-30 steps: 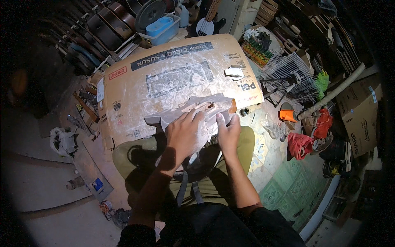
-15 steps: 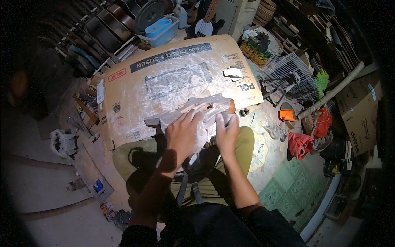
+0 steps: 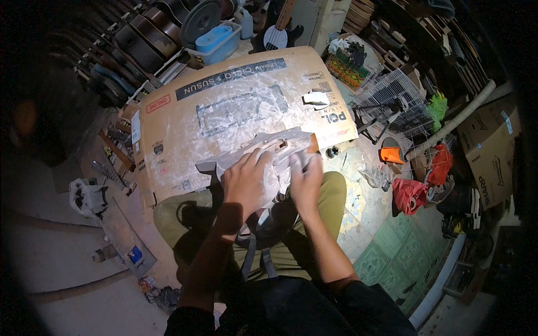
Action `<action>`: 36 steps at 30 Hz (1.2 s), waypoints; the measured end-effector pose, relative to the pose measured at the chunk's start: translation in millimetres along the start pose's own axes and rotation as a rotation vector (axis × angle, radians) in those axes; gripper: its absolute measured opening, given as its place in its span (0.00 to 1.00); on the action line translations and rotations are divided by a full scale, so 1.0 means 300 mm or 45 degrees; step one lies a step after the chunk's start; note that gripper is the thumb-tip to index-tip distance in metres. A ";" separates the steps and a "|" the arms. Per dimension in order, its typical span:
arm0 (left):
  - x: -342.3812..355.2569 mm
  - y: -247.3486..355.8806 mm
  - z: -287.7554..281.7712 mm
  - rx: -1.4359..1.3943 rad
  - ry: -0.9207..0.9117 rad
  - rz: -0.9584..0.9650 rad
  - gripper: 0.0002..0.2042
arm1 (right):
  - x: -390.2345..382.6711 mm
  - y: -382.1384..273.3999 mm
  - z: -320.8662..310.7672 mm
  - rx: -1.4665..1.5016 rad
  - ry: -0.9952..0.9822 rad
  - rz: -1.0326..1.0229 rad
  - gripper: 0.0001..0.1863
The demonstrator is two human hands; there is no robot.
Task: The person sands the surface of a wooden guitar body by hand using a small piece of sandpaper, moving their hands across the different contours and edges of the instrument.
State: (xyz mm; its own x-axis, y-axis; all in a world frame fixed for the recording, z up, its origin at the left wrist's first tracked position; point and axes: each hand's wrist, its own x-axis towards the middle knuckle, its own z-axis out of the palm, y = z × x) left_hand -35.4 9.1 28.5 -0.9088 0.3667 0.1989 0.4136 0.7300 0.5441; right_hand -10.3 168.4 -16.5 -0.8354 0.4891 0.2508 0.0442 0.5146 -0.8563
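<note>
Both hands, left hand [image 3: 246,182] and right hand [image 3: 305,182], press flat (fingers spread) on a whitish panel [image 3: 263,154] lying left-to-right.

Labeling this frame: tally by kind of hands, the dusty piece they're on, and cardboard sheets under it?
Hands: 2, left hand and right hand
White-dusted flat piece: 1
Cardboard sheet: 1
Total: 4

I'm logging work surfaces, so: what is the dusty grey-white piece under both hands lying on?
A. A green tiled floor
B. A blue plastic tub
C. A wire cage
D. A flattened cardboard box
D: the grey-white piece under the left hand and right hand lies on the near edge of the flattened cardboard box.
</note>
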 end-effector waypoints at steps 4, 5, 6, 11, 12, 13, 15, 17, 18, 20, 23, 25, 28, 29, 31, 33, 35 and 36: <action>-0.002 -0.026 0.000 -0.031 -0.025 -0.032 0.24 | -0.018 -0.056 -0.024 0.055 -0.169 0.108 0.14; 0.002 -0.018 -0.004 -0.023 -0.022 -0.020 0.24 | 0.015 -0.038 -0.030 0.005 -0.168 0.205 0.14; 0.004 -0.010 -0.005 -0.012 -0.013 -0.025 0.24 | 0.029 -0.027 -0.019 0.023 -0.031 0.110 0.13; 0.008 -0.029 0.002 -0.015 0.022 -0.020 0.24 | -0.027 -0.072 -0.008 0.108 -0.127 -0.059 0.11; 0.013 -0.022 0.000 -0.008 0.026 0.007 0.23 | 0.017 -0.030 -0.009 0.071 -0.064 -0.016 0.11; 0.022 -0.017 -0.003 0.003 0.033 0.029 0.23 | 0.046 -0.028 -0.009 0.037 -0.006 0.026 0.11; 0.024 -0.006 -0.018 0.006 0.037 0.022 0.22 | -0.008 -0.060 0.010 0.045 -0.062 -0.067 0.10; 0.017 0.004 -0.033 -0.015 0.022 -0.028 0.22 | -0.050 -0.068 0.016 0.194 -0.143 -0.213 0.09; 0.020 0.001 -0.029 -0.015 0.022 -0.003 0.22 | -0.023 -0.060 0.012 0.165 -0.091 -0.129 0.10; 0.022 -0.007 -0.018 -0.014 0.028 0.039 0.22 | 0.051 -0.044 -0.003 0.107 0.004 0.035 0.10; 0.015 -0.011 -0.007 -0.007 0.073 0.028 0.22 | -0.044 -0.070 0.018 0.128 -0.158 -0.086 0.10; 0.003 -0.039 0.016 0.013 0.109 0.076 0.22 | -0.031 -0.053 0.023 0.111 -0.065 -0.194 0.10; 0.006 -0.036 0.016 0.025 0.098 0.071 0.22 | 0.019 -0.041 0.011 -0.004 0.010 0.008 0.10; 0.018 -0.030 0.015 0.021 0.080 0.066 0.22 | -0.013 -0.038 0.023 -0.118 -0.041 -0.104 0.10; 0.021 -0.033 -0.003 -0.084 0.043 0.035 0.20 | -0.061 -0.045 0.045 0.213 -0.069 -0.262 0.10; 0.032 -0.033 -0.021 -0.124 0.085 0.053 0.19 | 0.014 0.031 0.014 -0.138 0.014 -0.399 0.09; 0.051 -0.043 0.010 -0.109 0.196 0.112 0.20 | 0.127 0.025 -0.051 -0.232 0.146 -0.147 0.10; 0.059 -0.040 0.018 -0.065 0.205 0.060 0.19 | 0.137 0.030 -0.075 -0.119 0.241 -0.117 0.09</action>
State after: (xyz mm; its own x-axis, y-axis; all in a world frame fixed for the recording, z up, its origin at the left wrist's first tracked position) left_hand -56.1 10.0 21.0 -0.8872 0.2994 0.3511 0.4563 0.6822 0.5713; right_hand -32.1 209.0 -3.9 -0.7208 0.5560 0.4140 0.0304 0.6221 -0.7824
